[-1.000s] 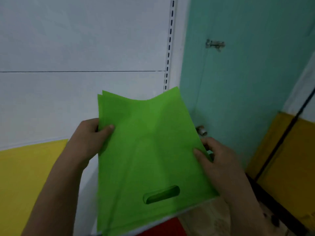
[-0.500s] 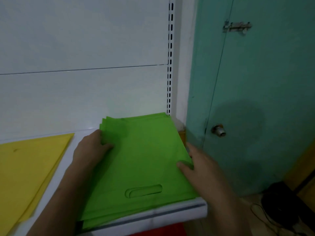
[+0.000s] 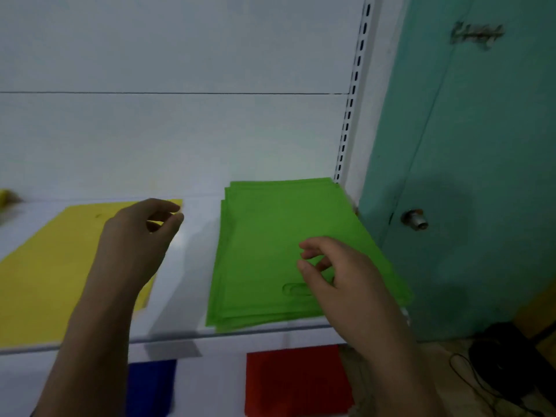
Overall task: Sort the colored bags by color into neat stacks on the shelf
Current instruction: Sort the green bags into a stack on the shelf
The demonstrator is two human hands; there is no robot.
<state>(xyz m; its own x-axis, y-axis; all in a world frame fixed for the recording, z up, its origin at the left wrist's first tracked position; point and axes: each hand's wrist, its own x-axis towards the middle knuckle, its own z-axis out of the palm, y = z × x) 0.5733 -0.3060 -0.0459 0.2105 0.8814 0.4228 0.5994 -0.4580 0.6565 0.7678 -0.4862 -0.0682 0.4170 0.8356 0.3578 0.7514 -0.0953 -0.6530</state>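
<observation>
A stack of green bags lies flat on the right end of the white shelf, its cut-out handle toward me. To its left lies a stack of yellow bags. My left hand hovers over the yellow stack's right edge, fingers loosely curled, holding nothing. My right hand hangs just above the green stack near the handle, fingers relaxed and empty. On the shelf below I see blue bags and red bags.
A slotted white upright bounds the shelf on the right. Beyond it is a teal door with a knob and a latch. A dark object with cables lies on the floor.
Both hands set the green bags down on the shelf, let go and lifted off. My left hand moved left over the yellow stack.
</observation>
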